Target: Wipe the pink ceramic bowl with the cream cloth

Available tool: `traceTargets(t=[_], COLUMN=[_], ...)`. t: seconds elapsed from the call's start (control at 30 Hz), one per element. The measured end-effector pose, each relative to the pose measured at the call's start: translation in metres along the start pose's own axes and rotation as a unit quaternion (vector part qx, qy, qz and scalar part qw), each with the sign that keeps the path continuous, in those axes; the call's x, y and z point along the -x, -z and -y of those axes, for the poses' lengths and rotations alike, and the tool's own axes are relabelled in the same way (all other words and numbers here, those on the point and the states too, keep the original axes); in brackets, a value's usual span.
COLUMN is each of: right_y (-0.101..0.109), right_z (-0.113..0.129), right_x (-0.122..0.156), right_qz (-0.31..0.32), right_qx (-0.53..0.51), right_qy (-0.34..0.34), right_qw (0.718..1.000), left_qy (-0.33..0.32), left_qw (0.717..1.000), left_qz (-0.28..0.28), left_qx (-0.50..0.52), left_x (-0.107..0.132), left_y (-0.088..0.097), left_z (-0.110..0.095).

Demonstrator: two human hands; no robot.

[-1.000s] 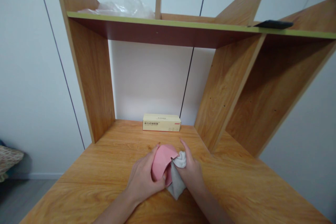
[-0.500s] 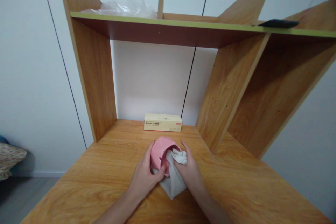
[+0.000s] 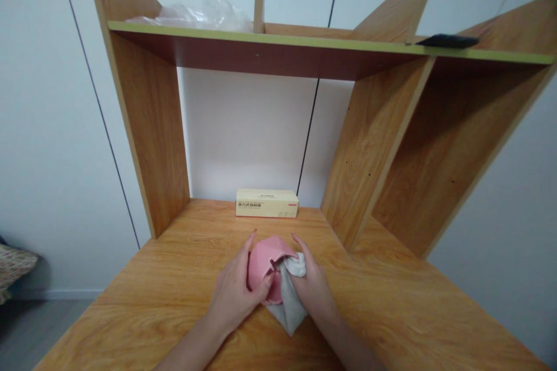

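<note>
A pink bowl is tipped on its side over the wooden desk, its opening turned to the right. My left hand wraps round the bowl's outside, thumb on the rim. My right hand is closed on a grey-white cloth and presses it against the bowl's inside; the cloth's loose end hangs down to the desk.
A beige cardboard box lies at the back of the desk against the wall. Wooden side panels rise left and right, with a shelf above. On it lie crumpled clear plastic and a flat black object.
My right hand has shifted the cloth inside the bowl, bunching it more tightly. The bowl turned slightly in my left hand. The view has shifted a little.
</note>
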State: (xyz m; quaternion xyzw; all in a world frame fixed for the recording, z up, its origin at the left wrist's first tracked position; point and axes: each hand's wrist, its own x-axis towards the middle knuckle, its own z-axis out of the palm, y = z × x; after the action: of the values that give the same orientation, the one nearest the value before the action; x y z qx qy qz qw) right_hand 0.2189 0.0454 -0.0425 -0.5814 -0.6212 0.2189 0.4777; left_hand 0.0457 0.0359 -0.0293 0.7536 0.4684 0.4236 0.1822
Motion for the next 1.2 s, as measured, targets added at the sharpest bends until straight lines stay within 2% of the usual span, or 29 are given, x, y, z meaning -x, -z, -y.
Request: traceTargets(t=[0.13, 0.2, 0.3, 0.43, 0.6, 0.7, 0.9, 1.1, 1.2], right_y=[-0.005, -0.008, -0.011, -0.007, 0.007, 0.011, 0.006, -0.005, -0.008], right_z=[-0.005, -0.007, -0.006, 0.0, 0.01, 0.013, 0.008, -0.009, -0.013], right_x=[-0.002, -0.003, -0.004, -0.004, -0.003, -0.002, -0.001, -0.006, -0.008], right_qz=[-0.053, -0.062, -0.047, -0.036, -0.045, -0.056, -0.021, -0.056, -0.053], right_qx=[-0.094, -0.132, -0.138, -0.053, 0.136, 0.184, 0.014, -0.144, -0.165], right_qy=[-0.013, -0.012, -0.016, -0.02, -0.018, 0.004, 0.001, -0.039, -0.03], right_qw=[0.994, 0.989, 0.989, 0.998, 0.99, 0.981, 1.0, 0.987, 0.984], left_qy=[0.07, 0.082, 0.076, 0.066, -0.025, -0.054, -0.03, 0.037, 0.06], left_qw=[0.996, 0.992, 0.989, 0.994, 1.0, 0.998, 0.999, 0.993, 0.988], left_qz=[0.018, 0.025, 0.006, -0.017, 0.002, 0.015, 0.022, 0.029, 0.025], left_qx=[0.059, 0.094, 0.126, 0.084, -0.01, -0.027, 0.01, 0.111, 0.143], left_x=[0.001, 0.002, 0.002, -0.001, -0.001, 0.001, 0.001, 0.002, 0.002], left_y=[-0.009, -0.014, -0.016, -0.009, 0.0, 0.001, 0.0, -0.012, -0.014], left_z=[0.0, 0.001, 0.003, 0.005, 0.001, -0.002, -0.001, 0.003, 0.004])
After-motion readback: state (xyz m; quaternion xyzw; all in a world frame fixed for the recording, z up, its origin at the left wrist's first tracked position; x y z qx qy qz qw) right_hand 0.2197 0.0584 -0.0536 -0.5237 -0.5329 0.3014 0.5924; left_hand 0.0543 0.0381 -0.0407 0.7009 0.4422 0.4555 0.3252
